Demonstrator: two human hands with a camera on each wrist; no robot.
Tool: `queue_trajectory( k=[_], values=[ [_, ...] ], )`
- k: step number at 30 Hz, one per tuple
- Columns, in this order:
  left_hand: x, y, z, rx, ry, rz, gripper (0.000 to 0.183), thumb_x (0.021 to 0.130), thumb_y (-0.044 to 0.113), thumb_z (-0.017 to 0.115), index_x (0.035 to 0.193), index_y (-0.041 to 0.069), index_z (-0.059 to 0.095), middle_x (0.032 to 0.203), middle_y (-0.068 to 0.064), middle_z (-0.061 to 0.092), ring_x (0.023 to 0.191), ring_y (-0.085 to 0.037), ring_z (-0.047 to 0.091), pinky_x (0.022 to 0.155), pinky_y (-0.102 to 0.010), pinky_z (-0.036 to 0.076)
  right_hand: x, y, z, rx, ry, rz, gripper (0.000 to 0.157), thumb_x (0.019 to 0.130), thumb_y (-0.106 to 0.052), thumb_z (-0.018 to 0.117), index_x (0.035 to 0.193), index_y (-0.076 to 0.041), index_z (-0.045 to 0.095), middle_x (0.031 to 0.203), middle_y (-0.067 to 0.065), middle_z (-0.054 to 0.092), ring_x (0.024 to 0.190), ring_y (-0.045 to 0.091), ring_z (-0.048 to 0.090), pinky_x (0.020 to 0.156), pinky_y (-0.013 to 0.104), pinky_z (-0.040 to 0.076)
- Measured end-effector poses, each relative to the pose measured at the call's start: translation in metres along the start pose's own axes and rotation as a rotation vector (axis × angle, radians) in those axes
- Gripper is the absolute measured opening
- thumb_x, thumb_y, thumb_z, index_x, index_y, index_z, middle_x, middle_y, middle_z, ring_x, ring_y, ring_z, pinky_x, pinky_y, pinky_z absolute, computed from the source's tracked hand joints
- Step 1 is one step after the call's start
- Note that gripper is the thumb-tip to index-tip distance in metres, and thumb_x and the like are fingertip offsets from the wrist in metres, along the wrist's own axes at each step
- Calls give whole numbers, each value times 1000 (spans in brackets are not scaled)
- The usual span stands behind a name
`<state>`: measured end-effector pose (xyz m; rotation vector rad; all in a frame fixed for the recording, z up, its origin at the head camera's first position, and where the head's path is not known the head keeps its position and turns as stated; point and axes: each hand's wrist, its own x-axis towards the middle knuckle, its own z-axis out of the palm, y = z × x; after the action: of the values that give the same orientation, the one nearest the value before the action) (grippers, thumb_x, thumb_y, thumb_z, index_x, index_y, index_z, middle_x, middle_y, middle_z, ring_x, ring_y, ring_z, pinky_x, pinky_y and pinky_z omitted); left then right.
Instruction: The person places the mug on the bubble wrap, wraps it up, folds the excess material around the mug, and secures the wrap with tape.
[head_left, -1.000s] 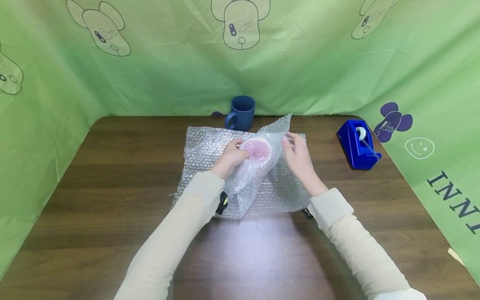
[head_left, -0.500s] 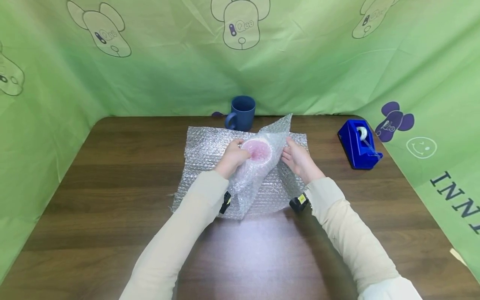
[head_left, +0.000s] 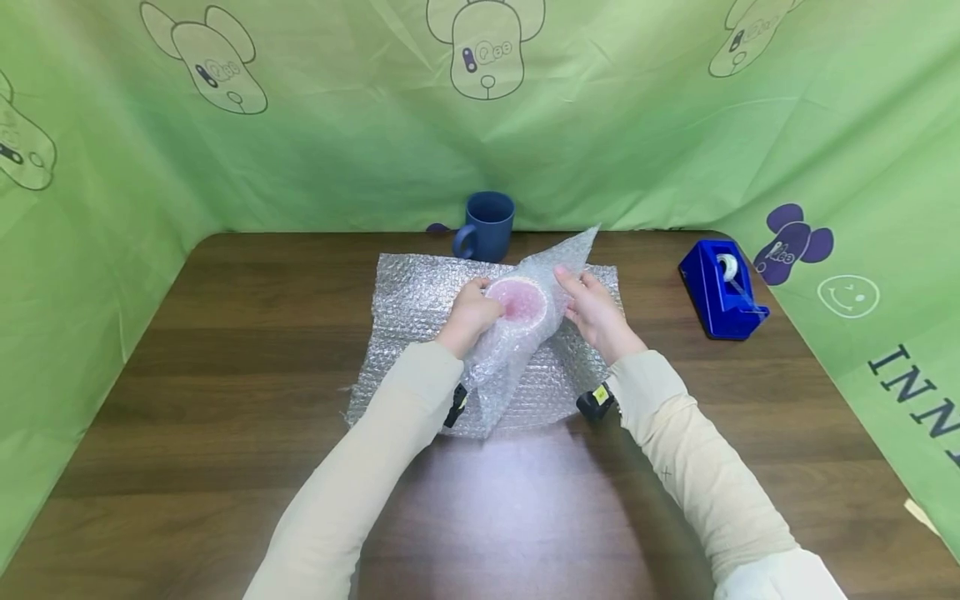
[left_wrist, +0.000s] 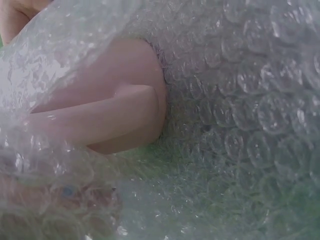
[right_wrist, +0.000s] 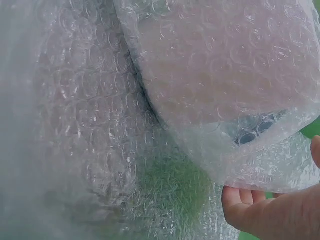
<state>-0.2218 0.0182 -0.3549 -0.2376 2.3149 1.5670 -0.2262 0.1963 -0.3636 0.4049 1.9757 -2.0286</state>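
A pink mug [head_left: 522,300], loosely covered by bubble wrap [head_left: 405,292], is tilted with its mouth facing up in the head view. At its left rim my left hand [head_left: 471,315] grips it, thumb at the mouth, through the wrap. The mug's handle [left_wrist: 120,112] shows between folds in the left wrist view. My right hand [head_left: 596,312] pinches the loose flap of wrap just right of the mug, thumb in front and fingers behind. From the right wrist view, the pink side of the mug [right_wrist: 225,65] shows through the bubbles, with the right hand [right_wrist: 275,212] at the wrap's lower edge.
A blue mug [head_left: 490,227] stands behind the wrap at the table's back edge. On the right is a blue tape dispenser [head_left: 722,292] with a roll in it. Green printed cloth [head_left: 360,150] hangs around the wooden table [head_left: 247,358].
My right hand has come in closer from the right, its thumb now over the flap, and the flap's tip has shifted slightly right. My left hand keeps its grip on the mug.
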Motion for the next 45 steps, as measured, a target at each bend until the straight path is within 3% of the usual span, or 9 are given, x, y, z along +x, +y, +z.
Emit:
queue_trajectory(
  k=[5,8,20,34,35,37,40,42,45],
  values=[
    [-1,1,0,8,3,1,64,81,-6,56,142,4,40,145,-16,44,127,-32,46,108,-43,40,1,-1,3,-16,6,-14,63,102,-35,40,151,-4,18,157,17,22,146,32,22,122,39,17],
    [-2,1,0,11,8,-2,64,81,-6,56,142,5,40,145,-16,44,127,-32,46,107,-43,41,0,-1,3,-19,14,-9,60,102,-34,39,151,-4,22,154,18,27,145,29,27,121,37,20],
    [-2,1,1,30,13,3,61,83,-3,56,142,5,40,143,-16,47,126,-32,48,105,-42,43,-8,-2,0,-74,-46,-56,56,101,-28,44,146,1,28,160,11,17,149,22,17,122,32,13],
    [-1,-2,3,29,11,20,55,88,2,55,141,8,42,139,-14,51,120,-31,52,101,-42,45,-17,-5,3,-143,-110,-104,49,102,-20,44,140,9,34,153,19,32,145,28,27,121,34,19],
    [0,-2,3,40,16,26,55,88,2,54,141,8,42,139,-15,51,119,-31,52,101,-41,45,-18,-6,3,-145,-112,-106,49,102,-20,45,139,9,35,150,18,39,144,28,29,121,34,20],
    [0,-2,4,62,29,36,54,88,3,53,141,7,42,139,-15,51,118,-31,52,100,-41,45,-20,-7,3,-147,-121,-104,39,101,-20,47,135,-2,46,134,8,56,141,24,36,120,34,21],
    [0,-2,5,81,40,43,55,88,3,52,141,7,42,140,-16,51,118,-32,53,99,-41,46,-20,-11,-1,-160,-166,-106,17,98,-14,51,107,-19,64,100,-12,64,122,16,49,121,39,17],
    [1,-2,5,93,48,45,55,87,3,52,141,7,42,140,-15,51,119,-32,52,100,-41,45,-18,-13,-6,-176,-222,-115,24,94,-4,50,90,-24,64,89,-19,63,109,9,49,121,44,14],
    [2,-2,4,102,57,48,54,87,4,53,140,7,43,140,-15,52,120,-32,52,101,-42,45,-13,-18,-13,-208,-296,-129,38,86,9,43,93,-21,65,90,-18,63,98,4,52,118,46,20]
  ],
)
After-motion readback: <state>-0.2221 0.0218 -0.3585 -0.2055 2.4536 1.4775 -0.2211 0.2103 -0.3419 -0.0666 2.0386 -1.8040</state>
